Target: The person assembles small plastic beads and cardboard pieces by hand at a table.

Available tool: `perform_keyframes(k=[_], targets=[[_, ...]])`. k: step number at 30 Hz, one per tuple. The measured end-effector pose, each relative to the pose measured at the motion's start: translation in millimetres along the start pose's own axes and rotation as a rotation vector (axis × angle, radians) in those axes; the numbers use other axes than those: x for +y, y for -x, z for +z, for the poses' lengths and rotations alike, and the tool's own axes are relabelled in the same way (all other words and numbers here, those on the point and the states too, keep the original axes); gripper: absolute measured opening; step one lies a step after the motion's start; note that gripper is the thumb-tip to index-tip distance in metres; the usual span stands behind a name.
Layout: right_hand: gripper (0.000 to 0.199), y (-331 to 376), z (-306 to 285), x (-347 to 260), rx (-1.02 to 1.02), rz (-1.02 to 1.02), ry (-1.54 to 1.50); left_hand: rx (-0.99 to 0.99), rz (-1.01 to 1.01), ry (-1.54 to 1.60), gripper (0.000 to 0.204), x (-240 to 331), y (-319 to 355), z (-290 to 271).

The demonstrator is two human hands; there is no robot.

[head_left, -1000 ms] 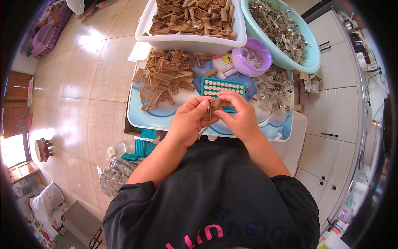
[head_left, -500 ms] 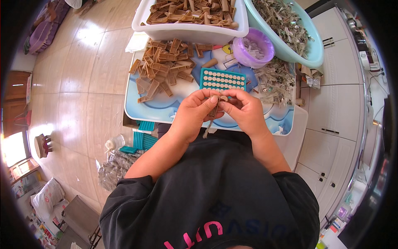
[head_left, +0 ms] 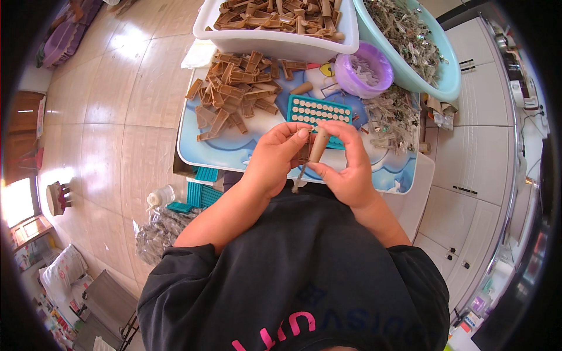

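Over the near edge of the table, my left hand point(head_left: 272, 158) pinches a narrow brown plastic piece point(head_left: 304, 153), mostly hidden by the fingers. A greyish strand point(head_left: 297, 182) dangles below it. In my right hand point(head_left: 353, 172), a tan tapered cylinder point(head_left: 319, 144) stands nearly upright between thumb and fingers, close beside the brown piece. Whether the two touch, I cannot tell. Just beyond my hands lies a teal tray point(head_left: 291, 107) with rows of pale round pieces. Another tan cylinder point(head_left: 301, 88) rests behind the tray.
Brown trough-shaped pieces point(head_left: 234, 88) are heaped at the table's left, below a white bin point(head_left: 281, 47) full of similar pieces. A purple bowl point(head_left: 364, 88) holds small pale bits. Clear-wrapped tangles point(head_left: 395, 120) spread at right, near a large aqua basin point(head_left: 448, 90).
My right hand has drawn the tan cylinder out to the right, so its length now shows beside the brown piece. My left hand keeps its hold.
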State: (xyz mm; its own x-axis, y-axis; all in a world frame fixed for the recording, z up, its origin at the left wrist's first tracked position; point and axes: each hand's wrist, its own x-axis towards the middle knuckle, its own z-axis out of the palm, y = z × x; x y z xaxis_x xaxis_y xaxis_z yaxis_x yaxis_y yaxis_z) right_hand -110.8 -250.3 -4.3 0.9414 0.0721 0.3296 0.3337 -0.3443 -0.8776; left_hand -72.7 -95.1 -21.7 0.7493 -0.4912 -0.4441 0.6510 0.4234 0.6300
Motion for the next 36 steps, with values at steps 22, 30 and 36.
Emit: perform_keyframes(k=[22,30,36], targets=[[0.070,5.9,6.9,11.8,-0.042,0.055,0.013,-0.045,-0.057,0.147,0.029,3.1,2.5,1.2],[0.069,-0.8,6.8,7.5,-0.069,0.007,0.070,-0.055,-0.030,0.162,0.031,1.3,0.2,0.2],[0.067,-1.7,7.9,6.4,-0.038,0.019,0.070,-0.044,-0.017,0.193,0.028,0.9,1.1,3.1]])
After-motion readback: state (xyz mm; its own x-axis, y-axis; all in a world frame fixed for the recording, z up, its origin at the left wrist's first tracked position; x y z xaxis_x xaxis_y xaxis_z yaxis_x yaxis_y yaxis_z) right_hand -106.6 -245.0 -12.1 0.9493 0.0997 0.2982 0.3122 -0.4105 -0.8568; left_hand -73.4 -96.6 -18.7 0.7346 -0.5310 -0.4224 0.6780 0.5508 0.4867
